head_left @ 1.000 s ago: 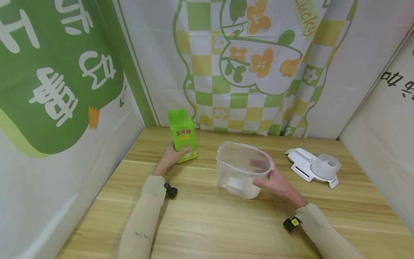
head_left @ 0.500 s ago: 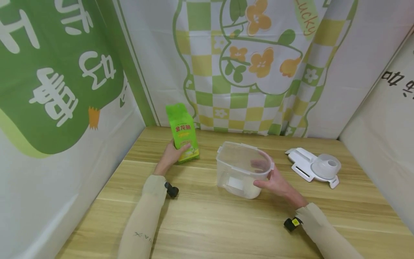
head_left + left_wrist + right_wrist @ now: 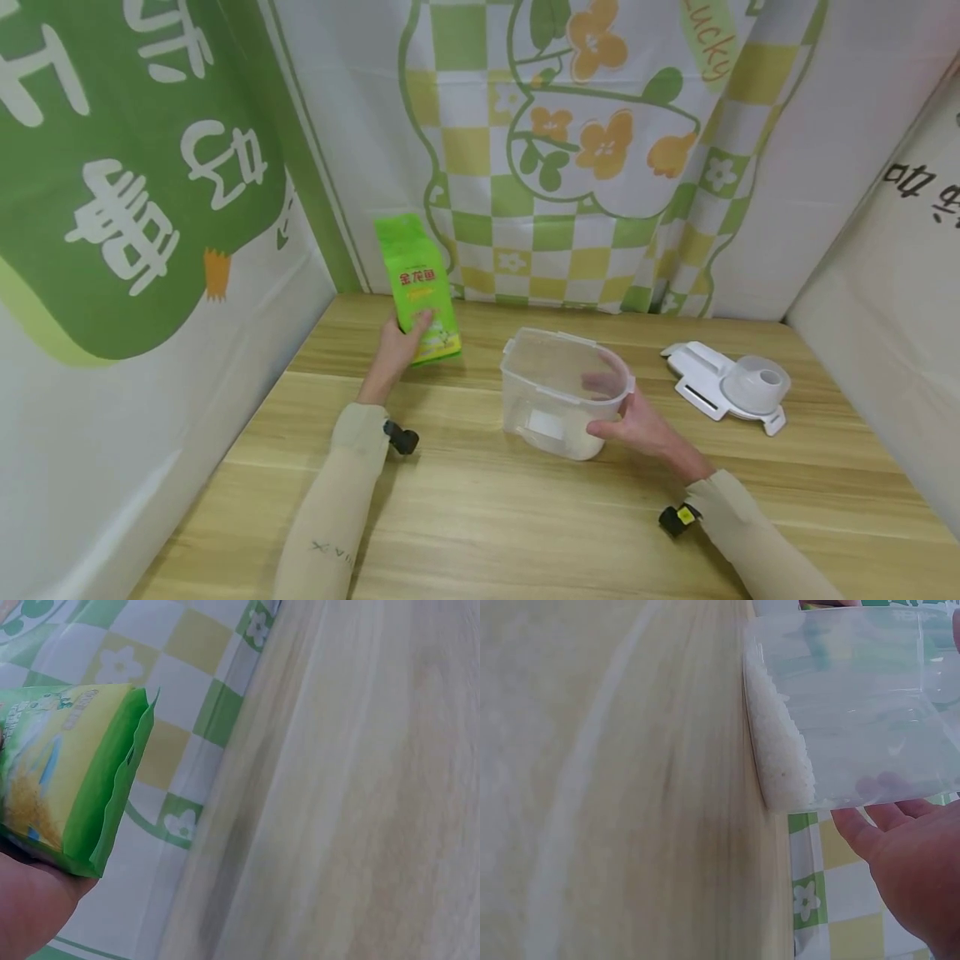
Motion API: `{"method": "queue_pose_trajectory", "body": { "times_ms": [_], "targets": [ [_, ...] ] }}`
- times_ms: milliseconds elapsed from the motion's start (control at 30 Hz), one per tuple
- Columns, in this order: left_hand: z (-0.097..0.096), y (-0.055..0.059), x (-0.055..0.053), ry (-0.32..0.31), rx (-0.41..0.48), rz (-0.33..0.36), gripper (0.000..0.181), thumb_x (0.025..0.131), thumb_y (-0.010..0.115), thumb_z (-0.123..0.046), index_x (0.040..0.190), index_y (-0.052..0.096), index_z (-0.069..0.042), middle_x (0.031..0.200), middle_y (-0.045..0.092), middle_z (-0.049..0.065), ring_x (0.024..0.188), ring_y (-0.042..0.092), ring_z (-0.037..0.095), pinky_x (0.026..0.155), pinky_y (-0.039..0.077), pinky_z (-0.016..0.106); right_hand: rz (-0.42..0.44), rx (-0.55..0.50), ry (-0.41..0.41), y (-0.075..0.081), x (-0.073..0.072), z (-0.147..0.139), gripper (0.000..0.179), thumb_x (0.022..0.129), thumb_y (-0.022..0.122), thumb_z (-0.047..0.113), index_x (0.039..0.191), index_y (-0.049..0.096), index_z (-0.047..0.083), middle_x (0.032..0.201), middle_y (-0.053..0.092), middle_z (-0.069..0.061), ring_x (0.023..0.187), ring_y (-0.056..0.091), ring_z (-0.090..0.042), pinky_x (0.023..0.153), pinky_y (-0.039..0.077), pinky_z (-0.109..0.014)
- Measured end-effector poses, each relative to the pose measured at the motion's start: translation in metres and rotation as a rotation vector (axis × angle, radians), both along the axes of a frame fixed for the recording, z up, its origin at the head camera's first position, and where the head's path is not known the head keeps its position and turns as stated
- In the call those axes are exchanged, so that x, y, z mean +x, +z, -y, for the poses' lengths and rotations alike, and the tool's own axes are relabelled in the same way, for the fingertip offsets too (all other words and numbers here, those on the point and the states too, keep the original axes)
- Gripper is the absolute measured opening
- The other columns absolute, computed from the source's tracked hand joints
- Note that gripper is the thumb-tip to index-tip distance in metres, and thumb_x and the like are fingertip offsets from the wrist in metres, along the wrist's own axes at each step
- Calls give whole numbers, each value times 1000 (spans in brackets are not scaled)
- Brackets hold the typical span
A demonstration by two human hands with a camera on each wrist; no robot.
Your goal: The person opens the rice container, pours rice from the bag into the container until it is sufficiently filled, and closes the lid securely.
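Note:
A green printed rice bag (image 3: pixel 418 279) stands upright, leaning slightly left, in my left hand (image 3: pixel 396 346), whose thumb lies across its front. In the left wrist view the bottom of the bag (image 3: pixel 67 772) hangs clear of the wooden table. Right of it a clear plastic container (image 3: pixel 551 392) stands on the table, its top uncovered. My right hand (image 3: pixel 647 423) grips the container's rounded right end, thumb in front and fingers behind. White rice grains (image 3: pixel 778 742) cover the container's floor in the right wrist view.
A white lid (image 3: pixel 699 375) lies on the table at the right, and a translucent measuring cup (image 3: pixel 756 385) sits on it. Printed cloth (image 3: pixel 517 200) hangs behind the table, with more cloth on both sides.
My left hand has raised the rice bag, which now sits higher and leans a little more to the left. My right hand and the container have stayed in place.

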State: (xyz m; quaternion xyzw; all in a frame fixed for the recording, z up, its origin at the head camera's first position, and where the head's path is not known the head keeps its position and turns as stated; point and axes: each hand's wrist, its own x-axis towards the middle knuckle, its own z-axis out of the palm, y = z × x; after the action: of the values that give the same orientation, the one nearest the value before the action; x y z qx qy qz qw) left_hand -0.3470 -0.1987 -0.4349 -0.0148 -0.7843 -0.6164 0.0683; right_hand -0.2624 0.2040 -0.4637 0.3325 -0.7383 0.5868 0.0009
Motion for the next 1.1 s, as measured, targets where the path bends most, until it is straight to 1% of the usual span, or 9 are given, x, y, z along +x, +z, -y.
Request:
{"method": "queue_pose_trajectory", "body": {
  "times_ms": [100,300,433,533,633,767,933,1100],
  "targets": [
    [-3,4,2,-7,25,-23,70,89,53,-67,137,47,-16,118,64,13,93,67,15,77,57,30,-6,23,-12,-1,-1,-1,108,74,82,2,155,11,11,136,47,-35,124,46,-53,95,49,-23],
    [-8,12,6,-31,90,-56,64,93,51,-64,136,49,-17,117,65,10,92,68,11,78,57,29,-29,42,-25,0,-1,0,105,74,80,-2,153,13,8,134,49,-35,123,48,-53,94,50,-23],
    [-13,17,6,-40,139,-77,61,94,50,-62,133,51,-15,110,67,4,90,68,8,77,57,26,-33,62,-35,-1,-2,-1,104,74,80,-1,153,14,8,134,50,-34,123,48,-52,94,49,-22],
    [-18,22,9,-52,173,-96,58,95,49,-59,131,53,-13,105,67,0,88,69,8,76,58,26,-33,71,-39,-2,-3,-2,103,74,81,0,153,15,10,134,50,-33,123,49,-52,94,49,-22],
    [-22,27,11,-65,196,-116,57,96,49,-58,129,54,-12,102,68,-2,87,70,9,75,58,27,-33,71,-38,-2,-3,-1,103,74,81,1,153,16,11,134,51,-32,123,49,-51,94,49,-22],
    [-27,32,15,-82,198,-151,55,97,49,-56,128,53,-11,101,68,-2,86,70,10,74,59,28,-37,64,-36,-1,-3,-1,102,74,81,-1,153,16,10,134,51,-33,123,49,-52,94,49,-22],
    [-32,40,19,-87,188,-189,50,98,50,-53,127,53,-12,97,68,-3,84,70,10,73,59,28,-35,62,-32,1,-2,0,102,74,81,-3,152,16,7,133,50,-35,122,49,-52,93,50,-22],
    [-35,47,24,-93,197,-210,49,98,50,-53,124,54,-12,93,69,-4,80,70,11,70,60,30,-14,70,-35,3,-3,-1,101,73,81,-2,151,17,7,133,51,-34,122,50,-50,93,49,-21]
  ]
}}
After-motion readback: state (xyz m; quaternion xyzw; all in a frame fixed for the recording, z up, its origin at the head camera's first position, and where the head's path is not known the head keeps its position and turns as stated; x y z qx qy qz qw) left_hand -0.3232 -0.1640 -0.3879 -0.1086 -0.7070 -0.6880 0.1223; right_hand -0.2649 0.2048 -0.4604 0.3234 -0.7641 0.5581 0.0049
